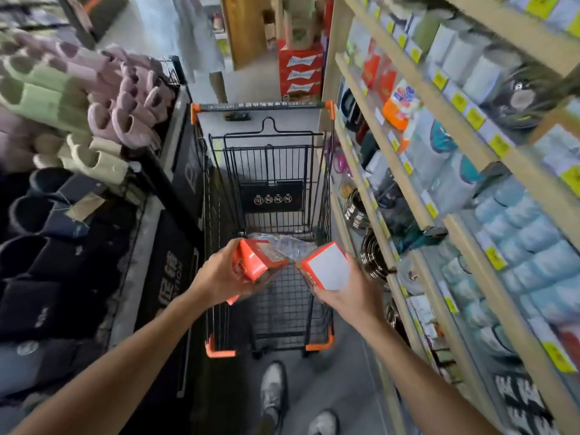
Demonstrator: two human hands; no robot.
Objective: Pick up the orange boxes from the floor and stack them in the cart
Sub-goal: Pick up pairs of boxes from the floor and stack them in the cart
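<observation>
Shop — price-tagged shelves [464,127], cart [266,171]

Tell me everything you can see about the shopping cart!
The shopping cart is black wire mesh with orange plastic corners and a dark handle bar carrying blurred print at the far end. It stands upright in the aisle between a slipper rack and shelves. A crinkled clear wrapper lies inside. Two hands hold orange boxes above it; neither touches it.

Person, head-camera view. Both forearms bare from elbow to wrist; no sleeve edge enters the frame. Left grip [219,277] and right grip [348,296] ungloved; no watch, band or ring can be made out at either wrist. Footwear: two light grey lace-up sneakers, left shoe [273,391] showing laces, right shoe [323,422] cropped at the bottom edge.
</observation>
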